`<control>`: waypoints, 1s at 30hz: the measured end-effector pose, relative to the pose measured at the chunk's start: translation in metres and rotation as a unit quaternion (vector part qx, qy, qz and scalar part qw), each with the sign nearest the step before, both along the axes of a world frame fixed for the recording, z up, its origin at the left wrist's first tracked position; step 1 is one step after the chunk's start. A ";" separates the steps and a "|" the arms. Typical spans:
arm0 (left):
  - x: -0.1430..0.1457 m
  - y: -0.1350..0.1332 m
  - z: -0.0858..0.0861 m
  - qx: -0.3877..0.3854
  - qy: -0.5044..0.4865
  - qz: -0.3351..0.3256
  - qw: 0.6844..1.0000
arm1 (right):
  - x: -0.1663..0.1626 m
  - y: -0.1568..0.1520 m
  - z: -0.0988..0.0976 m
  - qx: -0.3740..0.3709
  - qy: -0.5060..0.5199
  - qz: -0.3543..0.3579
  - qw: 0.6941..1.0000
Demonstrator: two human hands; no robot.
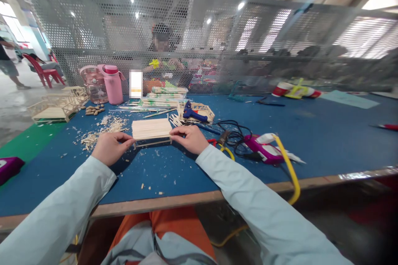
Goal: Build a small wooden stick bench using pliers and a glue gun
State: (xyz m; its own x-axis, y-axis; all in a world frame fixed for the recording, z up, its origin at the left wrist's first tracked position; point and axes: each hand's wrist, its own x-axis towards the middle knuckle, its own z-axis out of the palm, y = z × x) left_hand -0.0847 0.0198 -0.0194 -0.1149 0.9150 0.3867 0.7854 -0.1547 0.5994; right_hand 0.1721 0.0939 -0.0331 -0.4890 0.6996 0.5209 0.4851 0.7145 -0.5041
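A small wooden stick platform (151,128) with short legs stands on the blue table in front of me. Its top is a flat row of pale sticks laid side by side. My left hand (112,147) pinches its left front corner between thumb and fingers. At the right front corner, my right hand (191,138) has its fingers closed on the edge. Just behind lies a blue glue gun (194,112) across a wooden stick frame (209,112). Loose short sticks (176,120) are scattered beside the platform's back right corner.
Wood scraps (107,130) and peanuts (94,109) lie to the left, near finished stick models (51,107). A pink bottle (113,85) stands behind. Cables and a purple-and-white tool (267,149) are at right. A perforated screen (211,45) borders the back, with a person beyond it.
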 end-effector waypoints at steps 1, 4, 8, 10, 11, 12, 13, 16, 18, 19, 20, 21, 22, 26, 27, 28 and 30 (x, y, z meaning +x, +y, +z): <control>0.000 0.000 0.000 0.000 0.000 0.000 1.000 | 0.000 0.000 0.000 0.003 0.001 0.000 1.000; 0.000 0.001 -0.001 -0.002 0.002 -0.001 1.000 | -0.001 0.000 0.002 0.011 0.003 -0.001 1.000; -0.001 0.002 -0.004 -0.002 0.000 0.001 1.000 | -0.001 0.000 0.003 0.014 0.003 0.003 1.000; -0.001 0.002 -0.004 -0.001 -0.002 0.002 1.000 | -0.001 0.000 0.002 0.016 0.004 0.006 1.000; 0.000 0.002 -0.004 0.001 -0.003 0.001 1.000 | 0.000 0.000 0.002 0.018 0.006 0.007 1.000; 0.000 0.002 -0.004 0.001 -0.004 -0.001 1.000 | 0.000 0.000 0.002 0.021 0.007 0.009 1.000; 0.001 0.001 -0.004 0.002 -0.004 -0.005 1.000 | 0.000 0.001 0.003 0.024 0.007 0.010 1.000; 0.003 0.001 -0.004 0.005 -0.006 -0.021 1.000 | 0.001 0.001 0.003 0.033 0.009 0.014 0.999; 0.004 0.001 -0.004 0.008 -0.009 -0.028 1.000 | 0.001 0.000 0.003 0.037 0.011 0.014 0.999; 0.005 0.001 -0.003 0.009 -0.011 -0.029 0.999 | 0.001 0.000 0.003 0.039 0.012 0.013 0.999; 0.005 0.001 -0.003 0.009 -0.013 -0.029 0.999 | 0.001 0.000 0.004 0.039 0.013 0.012 0.999; 0.006 0.000 -0.003 0.008 -0.015 -0.029 0.999 | 0.001 0.000 0.004 0.040 0.013 0.012 0.999; 0.006 0.000 -0.002 0.007 -0.018 -0.029 0.999 | 0.001 0.000 0.004 0.040 0.014 0.011 0.999; 0.007 -0.001 -0.001 -0.002 -0.027 -0.030 0.999 | 0.001 0.000 0.004 0.039 0.015 0.010 0.999; 0.007 -0.001 0.000 -0.004 -0.030 -0.030 0.999 | 0.001 0.000 0.004 0.039 0.015 0.009 0.999; 0.007 -0.001 0.000 -0.005 -0.034 -0.028 0.999 | 0.001 0.000 0.004 0.039 0.016 0.008 0.999; 0.007 0.000 0.000 -0.010 -0.043 -0.023 0.999 | 0.001 0.000 0.004 0.038 0.016 0.007 0.999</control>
State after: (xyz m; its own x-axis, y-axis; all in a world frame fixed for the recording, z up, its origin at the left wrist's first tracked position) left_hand -0.0782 0.0195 -0.0196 -0.1039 0.9274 0.3595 0.7236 -0.1775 0.6670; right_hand 0.1731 0.0938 -0.0291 -0.4810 0.6497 0.5886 0.4584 0.7587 -0.4629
